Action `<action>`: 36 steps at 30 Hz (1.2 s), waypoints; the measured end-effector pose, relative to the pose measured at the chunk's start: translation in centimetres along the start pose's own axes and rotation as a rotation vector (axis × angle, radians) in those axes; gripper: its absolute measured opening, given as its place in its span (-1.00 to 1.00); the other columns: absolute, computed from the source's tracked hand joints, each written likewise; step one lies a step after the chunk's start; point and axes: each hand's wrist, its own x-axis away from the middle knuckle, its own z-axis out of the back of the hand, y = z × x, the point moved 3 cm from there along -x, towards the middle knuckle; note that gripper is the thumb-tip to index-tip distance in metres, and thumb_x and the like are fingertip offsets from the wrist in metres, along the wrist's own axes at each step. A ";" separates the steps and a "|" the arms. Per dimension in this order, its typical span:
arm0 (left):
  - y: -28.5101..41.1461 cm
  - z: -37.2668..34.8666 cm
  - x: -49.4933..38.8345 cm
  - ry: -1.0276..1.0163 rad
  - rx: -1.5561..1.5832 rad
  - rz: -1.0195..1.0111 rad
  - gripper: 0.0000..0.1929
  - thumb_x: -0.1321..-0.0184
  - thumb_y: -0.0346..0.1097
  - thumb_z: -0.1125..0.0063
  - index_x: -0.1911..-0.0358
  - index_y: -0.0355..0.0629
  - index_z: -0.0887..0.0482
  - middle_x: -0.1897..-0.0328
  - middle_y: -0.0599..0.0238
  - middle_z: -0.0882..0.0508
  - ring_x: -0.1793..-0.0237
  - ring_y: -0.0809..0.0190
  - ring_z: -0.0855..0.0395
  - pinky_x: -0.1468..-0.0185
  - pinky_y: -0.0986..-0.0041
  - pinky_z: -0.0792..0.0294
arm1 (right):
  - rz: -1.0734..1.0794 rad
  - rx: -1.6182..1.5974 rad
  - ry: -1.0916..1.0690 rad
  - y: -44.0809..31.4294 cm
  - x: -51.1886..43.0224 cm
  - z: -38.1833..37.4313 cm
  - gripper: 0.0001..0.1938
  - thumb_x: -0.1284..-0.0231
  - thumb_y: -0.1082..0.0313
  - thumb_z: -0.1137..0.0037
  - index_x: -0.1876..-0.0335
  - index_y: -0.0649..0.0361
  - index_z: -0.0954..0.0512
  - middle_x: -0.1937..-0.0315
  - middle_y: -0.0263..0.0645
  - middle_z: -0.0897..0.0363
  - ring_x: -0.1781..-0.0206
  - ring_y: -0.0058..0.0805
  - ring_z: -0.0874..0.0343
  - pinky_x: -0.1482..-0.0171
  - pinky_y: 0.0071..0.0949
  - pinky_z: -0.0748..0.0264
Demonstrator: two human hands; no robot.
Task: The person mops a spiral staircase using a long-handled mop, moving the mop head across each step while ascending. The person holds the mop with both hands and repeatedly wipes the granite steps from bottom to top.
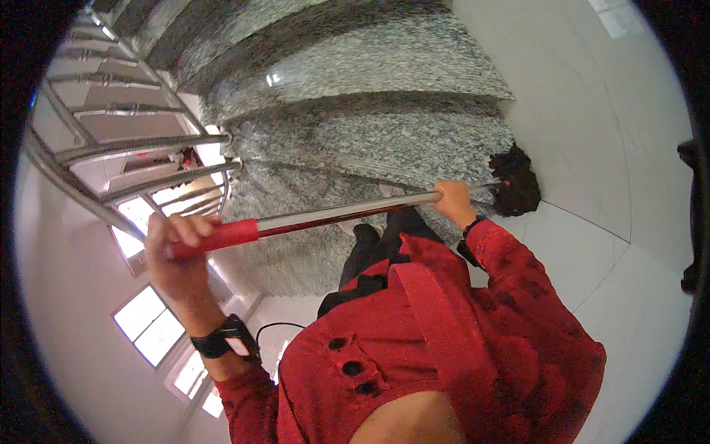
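Note:
A mop with a metal pole (344, 212) slants across in front of my body. My left hand (180, 244), slightly blurred, is wrapped around the red grip (236, 234) at the pole's upper end. Farther down, my right hand (454, 202) grasps the bare metal. The dark, shaggy mop head (516, 182) rests at the right end of a granite stair tread (388, 139), against the pale wall. Part of the lower pole is hidden behind my right hand.
Speckled granite steps (355, 61) curve upward ahead. A metal railing (138, 145) with balusters runs along the left. Pale wall panels (577, 139) line the right side. My feet in dark trousers (360, 250) stand on the stairs. Bright windows (148, 324) appear at lower left.

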 end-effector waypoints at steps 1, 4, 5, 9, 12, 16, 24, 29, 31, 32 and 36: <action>1.4 1.9 0.7 0.048 0.011 -0.007 -0.75 -0.37 -0.18 0.18 0.48 -0.05 -0.35 0.59 0.31 -0.45 0.38 0.13 -0.54 -0.01 -0.01 -0.44 | 0.025 0.005 -0.036 -2.3 -0.7 -0.4 -0.82 0.22 0.21 -0.20 0.53 0.13 -0.53 0.53 -0.12 -0.57 0.40 0.00 -0.57 0.30 -0.03 -0.48; 6.6 7.3 3.0 0.040 0.005 -0.119 -0.78 -0.34 -0.18 0.14 0.43 -0.07 -0.43 0.62 0.36 -0.39 0.43 0.20 -0.44 0.01 0.08 -0.39 | 0.119 -0.010 -0.094 -9.2 -4.0 -0.9 -0.78 0.25 0.17 -0.22 0.52 0.12 -0.53 0.52 -0.12 -0.57 0.39 0.01 -0.58 0.29 -0.01 -0.48; 8.4 9.2 4.1 0.082 0.034 -0.144 -0.80 -0.34 -0.20 0.13 0.41 -0.08 -0.45 0.62 0.39 -0.37 0.45 0.22 -0.41 0.00 0.12 -0.37 | 0.122 -0.008 -0.138 -11.7 -5.1 -1.3 -0.78 0.27 0.17 -0.22 0.52 0.11 -0.53 0.53 -0.12 -0.57 0.38 0.01 -0.58 0.28 0.00 -0.49; 15.8 15.4 9.7 0.145 0.000 -0.276 -0.85 -0.28 -0.29 0.05 0.45 -0.09 -0.41 0.60 0.39 -0.33 0.47 0.28 -0.36 0.04 0.27 -0.34 | 0.417 -0.120 -0.154 -22.8 -8.5 -2.1 -0.81 0.27 0.18 -0.20 0.57 0.08 -0.50 0.57 -0.12 -0.54 0.40 0.04 -0.57 0.36 0.00 -0.47; 20.1 19.8 16.1 0.441 -0.100 -0.387 -0.74 -0.27 -0.35 0.07 0.57 -0.04 -0.24 0.61 0.38 -0.26 0.50 0.31 -0.27 0.07 0.32 -0.27 | 0.522 -0.097 -0.295 -31.2 -10.4 -4.2 -0.81 0.31 0.20 -0.22 0.55 0.09 -0.52 0.56 -0.10 -0.56 0.39 0.03 -0.59 0.34 -0.02 -0.49; 23.9 24.0 24.7 0.670 -0.140 -0.477 -0.75 -0.26 -0.38 0.08 0.58 -0.05 -0.25 0.60 0.39 -0.26 0.50 0.32 -0.26 0.05 0.32 -0.26 | 0.697 -0.162 -0.359 -41.6 -11.5 -7.3 -0.82 0.30 0.21 -0.22 0.53 0.09 -0.55 0.55 -0.09 -0.57 0.39 0.02 -0.59 0.33 -0.04 -0.50; 26.5 22.7 33.0 0.663 -0.332 -0.562 -0.73 -0.23 -0.34 0.01 0.60 -0.08 -0.25 0.60 0.36 -0.29 0.50 0.25 -0.30 0.02 0.25 -0.34 | 1.011 -0.202 -0.454 -55.3 -10.2 -12.8 -0.86 0.29 0.24 -0.23 0.56 0.08 -0.56 0.57 -0.13 -0.58 0.40 -0.03 -0.60 0.31 -0.07 -0.44; 26.6 22.5 34.3 1.077 -0.326 -0.851 -0.74 -0.08 -0.11 0.04 0.64 -0.07 -0.47 0.70 0.35 -0.40 0.64 0.19 -0.37 0.41 0.15 -0.32 | 1.029 -0.278 -0.392 -58.6 -11.7 -13.6 -0.85 0.34 0.26 -0.22 0.54 0.06 -0.55 0.56 -0.17 -0.57 0.35 -0.05 -0.60 0.28 -0.08 -0.44; 26.5 21.4 33.8 0.918 -0.263 -0.844 -0.81 -0.12 -0.24 0.05 0.60 -0.07 -0.39 0.66 0.37 -0.33 0.60 0.25 -0.31 0.32 0.23 -0.27 | 1.042 -0.328 -0.404 -58.5 -12.4 -13.3 -0.85 0.34 0.26 -0.23 0.55 0.06 -0.55 0.57 -0.17 -0.57 0.34 -0.06 -0.60 0.27 -0.09 -0.44; 26.6 20.5 33.6 0.838 -0.282 -0.827 -0.83 -0.14 -0.36 0.04 0.57 -0.06 -0.31 0.63 0.40 -0.27 0.57 0.31 -0.25 0.24 0.32 -0.21 | 1.049 -0.330 -0.384 -58.2 -12.5 -13.0 -0.85 0.33 0.25 -0.23 0.56 0.06 -0.54 0.57 -0.16 -0.57 0.35 -0.06 -0.60 0.27 -0.10 -0.44; 26.7 15.7 33.2 0.764 -0.395 -0.804 -0.72 -0.17 -0.14 0.12 0.61 -0.10 -0.45 0.69 0.32 -0.39 0.60 0.16 -0.42 0.33 0.12 -0.32 | 1.066 -0.343 -0.335 -56.4 -12.2 -11.5 -0.84 0.29 0.21 -0.23 0.60 0.07 -0.52 0.57 -0.14 -0.56 0.39 -0.06 -0.58 0.27 -0.11 -0.43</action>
